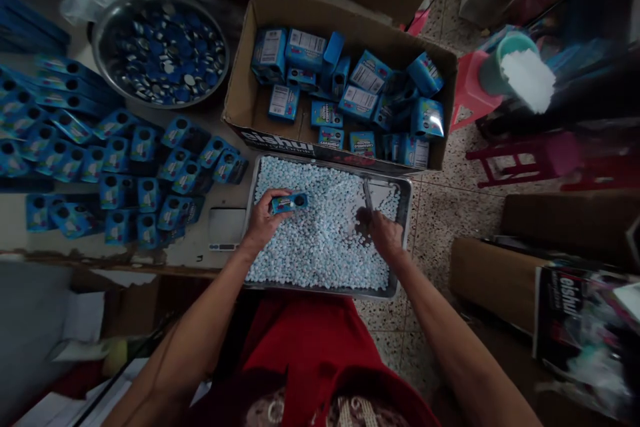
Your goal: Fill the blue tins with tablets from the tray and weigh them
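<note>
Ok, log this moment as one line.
left hand: holds blue box | right hand: grips metal tool | both over tray of pale candies

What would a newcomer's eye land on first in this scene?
Dead centre sits a metal tray heaped with pale blue-and-white pellets; over it the left hand holds a small blue box and the right hand a thin metal tool. Beyond it is a cardboard carton of jumbled blue packs; to the left lie rows of open blue boxes.
</note>
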Available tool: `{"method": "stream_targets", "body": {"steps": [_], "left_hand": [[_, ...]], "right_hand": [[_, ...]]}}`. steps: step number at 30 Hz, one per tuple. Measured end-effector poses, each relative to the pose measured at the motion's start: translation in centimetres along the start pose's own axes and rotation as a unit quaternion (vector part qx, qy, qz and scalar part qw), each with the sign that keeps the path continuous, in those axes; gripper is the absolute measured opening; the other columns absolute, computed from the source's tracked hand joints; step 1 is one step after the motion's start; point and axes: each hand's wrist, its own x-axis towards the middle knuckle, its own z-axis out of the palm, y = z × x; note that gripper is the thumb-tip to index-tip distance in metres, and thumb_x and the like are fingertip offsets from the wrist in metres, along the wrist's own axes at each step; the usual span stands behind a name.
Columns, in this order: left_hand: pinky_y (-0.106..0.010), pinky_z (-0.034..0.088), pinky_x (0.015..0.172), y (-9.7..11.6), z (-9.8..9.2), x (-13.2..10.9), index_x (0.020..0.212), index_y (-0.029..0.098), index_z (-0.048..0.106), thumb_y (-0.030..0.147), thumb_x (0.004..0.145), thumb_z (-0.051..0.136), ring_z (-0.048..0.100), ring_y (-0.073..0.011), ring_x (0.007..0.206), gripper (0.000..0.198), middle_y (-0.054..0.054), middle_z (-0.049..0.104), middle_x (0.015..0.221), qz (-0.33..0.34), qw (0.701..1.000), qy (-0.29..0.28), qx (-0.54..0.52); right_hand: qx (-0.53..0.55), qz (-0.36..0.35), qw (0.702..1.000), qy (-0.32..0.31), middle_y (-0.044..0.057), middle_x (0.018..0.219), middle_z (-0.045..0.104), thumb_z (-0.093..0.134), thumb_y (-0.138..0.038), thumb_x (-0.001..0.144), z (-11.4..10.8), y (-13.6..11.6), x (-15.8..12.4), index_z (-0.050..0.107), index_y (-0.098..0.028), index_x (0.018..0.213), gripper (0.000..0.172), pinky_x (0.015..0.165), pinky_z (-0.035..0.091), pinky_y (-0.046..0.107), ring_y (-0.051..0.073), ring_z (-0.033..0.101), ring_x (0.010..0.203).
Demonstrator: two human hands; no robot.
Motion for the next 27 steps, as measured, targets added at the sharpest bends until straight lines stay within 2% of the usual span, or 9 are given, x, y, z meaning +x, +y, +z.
{"method": "stream_targets", "body": {"steps": [3, 6, 9, 12, 14, 16, 19, 23, 27], "left_hand": [[-0.042, 0.049, 0.108, 0.0, -0.2, -0.6, 0.107, 0.021, 0.061, 0.028, 0.076, 0.078, 0.065, -0.0239, 0.121, 0.036, -0.008, 0.069, 0.123, -0.02, 1.0, 0.021, 0.009], [-0.04, 0.051, 0.104, 0.0, -1.0, -0.9, 0.11, 0.021, 0.062, 0.029, 0.076, 0.078, 0.068, -0.0228, 0.113, 0.038, -0.008, 0.07, 0.122, -0.034, 0.996, 0.074, 0.027], [-0.038, 0.051, 0.105, 0.1, -2.1, -0.9, 0.111, 0.022, 0.064, 0.027, 0.076, 0.078, 0.067, -0.023, 0.113, 0.037, -0.006, 0.071, 0.121, -0.023, 0.99, 0.112, 0.078], [-0.039, 0.05, 0.104, 0.3, -2.8, -0.9, 0.111, 0.022, 0.066, 0.025, 0.076, 0.076, 0.067, -0.0239, 0.113, 0.036, -0.006, 0.071, 0.119, -0.009, 0.984, 0.108, 0.142], [-0.04, 0.05, 0.105, 0.5, -2.9, -0.8, 0.111, 0.022, 0.067, 0.023, 0.077, 0.074, 0.066, -0.0248, 0.115, 0.035, -0.006, 0.071, 0.118, 0.0, 0.981, 0.093, 0.172], [-0.042, 0.049, 0.105, 0.6, -2.8, -0.6, 0.112, 0.022, 0.066, 0.021, 0.078, 0.071, 0.065, -0.0255, 0.116, 0.034, -0.006, 0.071, 0.118, 0.006, 0.979, 0.078, 0.187], [-0.045, 0.048, 0.106, 1.0, -2.6, -0.5, 0.111, 0.023, 0.067, 0.018, 0.079, 0.069, 0.064, -0.0265, 0.116, 0.032, -0.007, 0.071, 0.118, 0.031, 0.977, 0.053, 0.202], [-0.047, 0.047, 0.106, 1.8, -2.5, -0.5, 0.109, 0.024, 0.068, 0.014, 0.079, 0.067, 0.063, -0.0282, 0.116, 0.032, -0.007, 0.071, 0.116, 0.072, 0.97, 0.018, 0.231], [-0.046, 0.049, 0.101, 2.2, -2.2, -0.6, 0.11, 0.024, 0.068, 0.013, 0.078, 0.067, 0.063, -0.0286, 0.113, 0.034, -0.007, 0.071, 0.113, 0.071, 0.968, 0.009, 0.241]], "right_hand": [[0.029, -0.045, 0.999, 0.008, 0.014, 0.104, 0.077, 0.052, -0.018, 0.094, 2.2, -4.0, 1.4, 0.067, -0.014, 0.12, 0.03, 0.073, 0.043, 0.028, 0.024, 0.071, 0.092], [0.132, -0.07, 0.988, 0.037, 0.012, 0.106, 0.078, 0.047, -0.016, 0.095, 3.8, -6.2, 1.4, 0.069, -0.017, 0.125, 0.037, 0.079, 0.046, 0.027, 0.023, 0.071, 0.095], [0.284, -0.073, 0.955, 0.049, 0.009, 0.099, 0.079, 0.048, -0.023, 0.092, 4.8, -5.8, 0.4, 0.074, -0.017, 0.117, 0.036, 0.076, 0.049, 0.027, 0.022, 0.071, 0.084], [0.395, -0.1, 0.913, 0.004, 0.003, 0.073, 0.071, 0.052, -0.028, 0.085, 4.6, -4.5, -1.3, 0.077, -0.017, 0.109, 0.036, 0.062, 0.047, 0.027, 0.019, 0.062, 0.063], [0.438, -0.125, 0.889, -0.045, -0.002, 0.062, 0.061, 0.054, -0.029, 0.082, 3.5, -4.0, -2.5, 0.077, -0.016, 0.109, 0.038, 0.057, 0.042, 0.025, 0.015, 0.053, 0.055], [0.445, -0.151, 0.879, -0.085, -0.004, 0.058, 0.054, 0.055, -0.028, 0.08, 1.6, -4.2, -3.5, 0.077, -0.016, 0.109, 0.038, 0.055, 0.037, 0.024, 0.013, 0.047, 0.052], [0.384, -0.188, 0.897, -0.109, -0.004, 0.059, 0.053, 0.056, -0.026, 0.081, -2.2, -5.1, -4.1, 0.079, -0.017, 0.108, 0.037, 0.055, 0.032, 0.023, 0.011, 0.043, 0.054], [0.265, -0.225, 0.93, -0.119, -0.001, 0.063, 0.064, 0.058, -0.02, 0.078, -7.5, -6.7, -4.0, 0.082, -0.019, 0.105, 0.036, 0.059, 0.034, 0.024, 0.012, 0.05, 0.059], [0.186, -0.238, 0.945, -0.123, 0.0, 0.066, 0.07, 0.06, -0.018, 0.075, -11.8, -8.2, -4.1, 0.084, -0.021, 0.099, 0.034, 0.061, 0.036, 0.025, 0.013, 0.056, 0.062]]}}
